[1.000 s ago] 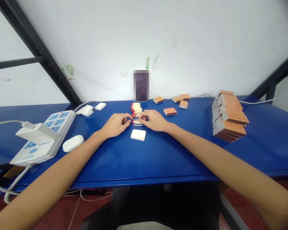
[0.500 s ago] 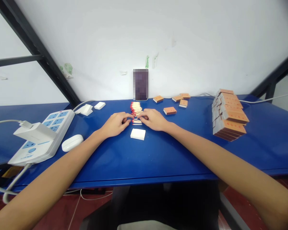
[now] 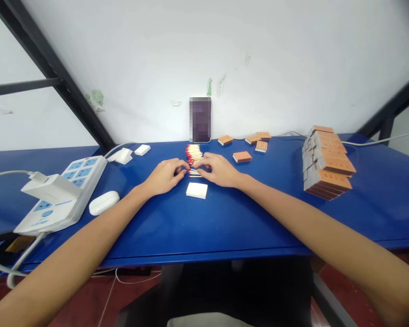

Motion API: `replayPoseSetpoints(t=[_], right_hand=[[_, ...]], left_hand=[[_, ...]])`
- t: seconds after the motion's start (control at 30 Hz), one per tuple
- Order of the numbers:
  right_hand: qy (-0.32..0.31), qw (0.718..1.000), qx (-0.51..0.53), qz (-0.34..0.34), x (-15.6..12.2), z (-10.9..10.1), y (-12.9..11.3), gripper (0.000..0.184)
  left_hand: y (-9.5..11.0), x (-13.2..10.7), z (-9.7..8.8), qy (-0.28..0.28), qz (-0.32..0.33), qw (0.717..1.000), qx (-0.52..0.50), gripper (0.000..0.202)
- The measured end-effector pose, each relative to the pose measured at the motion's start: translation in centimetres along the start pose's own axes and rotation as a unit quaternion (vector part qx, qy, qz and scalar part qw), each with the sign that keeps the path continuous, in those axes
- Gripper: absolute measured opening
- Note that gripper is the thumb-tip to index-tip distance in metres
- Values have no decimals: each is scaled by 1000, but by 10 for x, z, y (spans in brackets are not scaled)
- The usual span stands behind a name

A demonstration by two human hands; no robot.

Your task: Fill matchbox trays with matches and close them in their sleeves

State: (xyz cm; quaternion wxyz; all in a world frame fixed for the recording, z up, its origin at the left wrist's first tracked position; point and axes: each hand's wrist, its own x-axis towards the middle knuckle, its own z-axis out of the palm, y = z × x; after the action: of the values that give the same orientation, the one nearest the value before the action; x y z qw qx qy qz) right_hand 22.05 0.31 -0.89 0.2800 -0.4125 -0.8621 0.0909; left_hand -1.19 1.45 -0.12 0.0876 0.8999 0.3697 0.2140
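A loose pile of red-headed matches (image 3: 195, 153) lies on the blue table, with a few matches in a small row at its near end. My left hand (image 3: 165, 176) rests by the red heads, its index finger and thumb curved with a small gap between them. From the other side, my right hand (image 3: 220, 169) reaches over the plain ends, thumb and index finger apart. Both sets of fingertips are at the near matches; any contact is too small to make out. Just in front of the hands lies a small white box (image 3: 197, 190), flat on the table.
Orange matchboxes (image 3: 241, 157) are scattered right of the pile, and a tall stack of matchboxes (image 3: 327, 165) stands farther right. At left are a power strip (image 3: 77, 200) with a charger, a white case (image 3: 104, 203) and white pieces (image 3: 123, 156). A pixelated dark panel (image 3: 200, 120) leans against the wall.
The fingertips of both hands have shifted slightly at the near matches, and the gap between my right thumb and index finger looks a little wider. The view has moved very slightly.
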Motion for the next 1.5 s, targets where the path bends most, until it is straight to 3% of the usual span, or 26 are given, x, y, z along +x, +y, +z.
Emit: replayPoseSetpoints(t=[0.23, 0.43, 0.7, 1.27, 1.5], right_hand=[[-18, 998, 25, -64, -2, 2, 3, 19], [-24, 997, 17, -75, -2, 1, 2, 18], [-31, 997, 57, -50, -2, 0, -1, 18], [-33, 997, 32, -55, -2, -2, -4, 17], [-27, 999, 5, -20, -2, 0, -4, 23]], left_hand=[[-2, -1, 1, -7, 1, 1000, 6, 23], [-3, -1, 2, -4, 5, 1000, 7, 23], [-3, 0, 1, -11, 6, 1000, 7, 25], [-2, -1, 1, -7, 4, 1000, 0, 26], [-2, -1, 1, -8, 8, 1000, 5, 28]])
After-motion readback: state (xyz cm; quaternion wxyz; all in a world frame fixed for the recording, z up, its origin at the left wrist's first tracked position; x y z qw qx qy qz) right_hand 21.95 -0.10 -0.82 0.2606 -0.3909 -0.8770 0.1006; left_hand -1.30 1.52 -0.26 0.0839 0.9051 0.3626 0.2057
